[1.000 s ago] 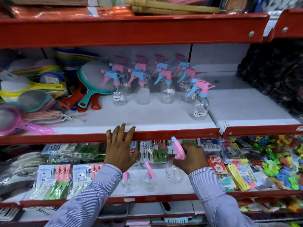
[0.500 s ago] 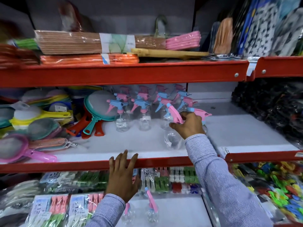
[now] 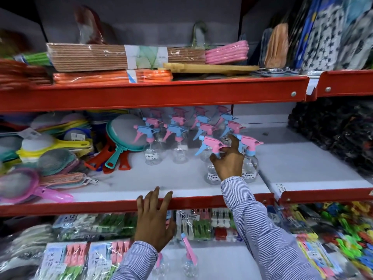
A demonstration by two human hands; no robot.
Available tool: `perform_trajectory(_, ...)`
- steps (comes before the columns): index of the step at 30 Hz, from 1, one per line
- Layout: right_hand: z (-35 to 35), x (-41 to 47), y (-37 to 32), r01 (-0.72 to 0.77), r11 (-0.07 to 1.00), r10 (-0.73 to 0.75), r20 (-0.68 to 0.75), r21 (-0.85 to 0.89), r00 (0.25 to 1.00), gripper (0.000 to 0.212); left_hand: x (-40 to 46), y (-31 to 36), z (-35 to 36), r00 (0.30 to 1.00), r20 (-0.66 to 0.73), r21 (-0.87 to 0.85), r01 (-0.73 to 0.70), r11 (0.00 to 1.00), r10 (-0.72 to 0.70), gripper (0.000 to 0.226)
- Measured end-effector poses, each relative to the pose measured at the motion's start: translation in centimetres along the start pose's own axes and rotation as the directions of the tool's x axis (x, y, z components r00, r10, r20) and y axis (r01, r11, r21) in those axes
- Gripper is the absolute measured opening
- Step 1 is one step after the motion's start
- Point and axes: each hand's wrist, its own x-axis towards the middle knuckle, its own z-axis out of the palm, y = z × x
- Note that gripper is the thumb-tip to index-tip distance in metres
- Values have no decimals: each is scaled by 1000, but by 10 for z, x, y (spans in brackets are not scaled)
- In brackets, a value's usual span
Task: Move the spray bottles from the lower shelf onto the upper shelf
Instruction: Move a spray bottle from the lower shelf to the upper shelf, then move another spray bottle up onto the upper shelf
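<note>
Gripping spray bottle [image 3: 212, 146], right hand [image 3: 228, 163], upper shelf [image 3: 161, 178]

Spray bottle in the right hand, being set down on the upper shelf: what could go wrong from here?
1. The right hand holds the spray bottle by its neck close to other bottles; its trigger head may knock a neighbour over.
2. The bottle looks clear and light, so it may tip on release.
3. Two bottles still stand on the lower shelf behind the left hand, which grips the shelf edge; reaching down could bump them.

Red-edged upper shelf [image 3: 113, 183], spray bottles [image 3: 179, 146], strainers [image 3: 54, 160] resting on it
</note>
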Motion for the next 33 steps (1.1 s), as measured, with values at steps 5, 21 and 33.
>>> perform_trajectory(5,-9,-11,-9,23,998,-22,7,-58,1000,96,2,-1,-2,999,-18,4,-33,999,33,83)
perform_trajectory(21,39,-210,131,-89,828,418,503,-554,756,54,-14,-79,-20,993,-107,24,60,998,-57,81)
perform_trajectory(33,24,-187,47,0,847,297,474,-531,829,25,-18,-85,-23,995,-94,-28,23,999,-26,80)
